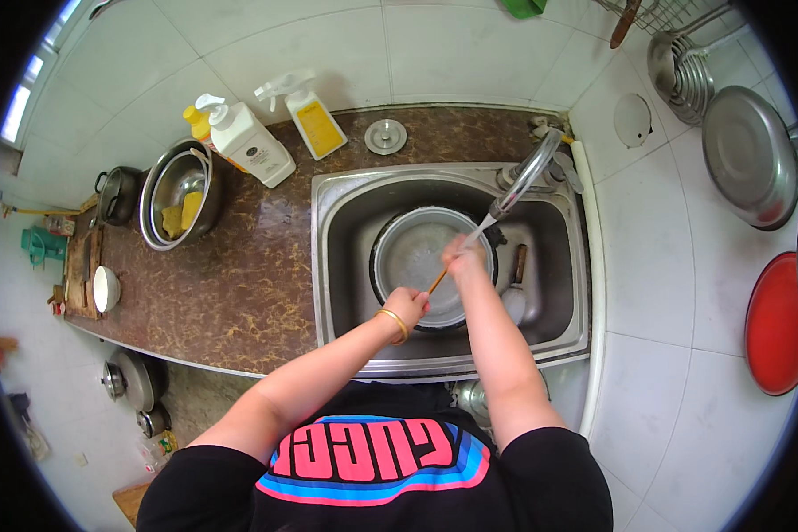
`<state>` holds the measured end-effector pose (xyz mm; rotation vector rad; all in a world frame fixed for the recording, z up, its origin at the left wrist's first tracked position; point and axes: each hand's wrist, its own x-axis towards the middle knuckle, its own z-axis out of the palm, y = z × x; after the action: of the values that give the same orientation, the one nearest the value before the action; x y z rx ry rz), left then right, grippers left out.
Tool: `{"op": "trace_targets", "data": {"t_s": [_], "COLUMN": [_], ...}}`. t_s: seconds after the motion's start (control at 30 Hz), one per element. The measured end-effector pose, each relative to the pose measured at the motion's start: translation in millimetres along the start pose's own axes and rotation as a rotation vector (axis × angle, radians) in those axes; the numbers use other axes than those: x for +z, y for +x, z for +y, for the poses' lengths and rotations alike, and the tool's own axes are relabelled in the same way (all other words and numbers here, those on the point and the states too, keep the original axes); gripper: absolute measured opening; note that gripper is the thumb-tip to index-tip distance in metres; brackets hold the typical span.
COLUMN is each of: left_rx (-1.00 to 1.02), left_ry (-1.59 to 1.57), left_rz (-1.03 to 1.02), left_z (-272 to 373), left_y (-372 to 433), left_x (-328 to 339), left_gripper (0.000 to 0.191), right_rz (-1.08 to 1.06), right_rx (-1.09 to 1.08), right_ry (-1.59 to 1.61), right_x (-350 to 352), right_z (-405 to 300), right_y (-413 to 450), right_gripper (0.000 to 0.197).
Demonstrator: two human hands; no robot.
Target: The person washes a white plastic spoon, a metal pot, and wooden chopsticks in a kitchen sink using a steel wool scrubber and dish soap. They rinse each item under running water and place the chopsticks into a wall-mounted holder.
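My left hand (405,306), with a gold bangle at the wrist, grips one end of a thin wooden stick (437,282), perhaps chopsticks. Around its other end my right hand (464,256) is closed, somewhat blurred. Running water (481,228) from the chrome faucet (529,174) falls onto the right hand. Both hands are over a round metal basin (399,256) that holds water, inside the stainless steel sink (552,319). Beside the basin, on the right, lies a utensil with a brown handle (520,265), partly hidden by my right forearm.
On the brown counter (259,299) stand a white pump bottle (253,143), a spray bottle (314,123), a metal strainer lid (386,136), nested metal bowls (147,213) with yellow sponges (191,209), and a white bowl (107,289). Pans and a red lid (778,326) hang at right.
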<state>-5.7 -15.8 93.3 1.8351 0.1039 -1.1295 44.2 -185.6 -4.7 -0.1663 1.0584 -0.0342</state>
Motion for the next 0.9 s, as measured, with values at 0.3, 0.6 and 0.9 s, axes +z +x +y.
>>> {"op": "trace_targets", "data": {"t_s": [0.3,0.6,0.9], "left_rx": [-0.244,-0.079,0.078], "left_ry": [-0.364,-0.156,-0.625], "left_rz": [-0.145,-0.239,-0.049], "left_z": [-22.7,-39.5,21.6], "left_y": [-8.3,48.8,92.5], "left_x": [-12.6,7.0,22.5], "left_gripper": [0.026,0.024,0.026], "right_rz": [-0.104,-0.108,-0.150], "right_rx": [-0.162,0.046,-0.143], "right_ry": [-0.022,-0.409,-0.859], "right_x": [-3.9,-29.1,-33.7], "right_z": [12.8,44.8,52.5], "right_y": [-8.6,-49.6,-101.4], "right_gripper": [0.045,0.039,0.022]}}
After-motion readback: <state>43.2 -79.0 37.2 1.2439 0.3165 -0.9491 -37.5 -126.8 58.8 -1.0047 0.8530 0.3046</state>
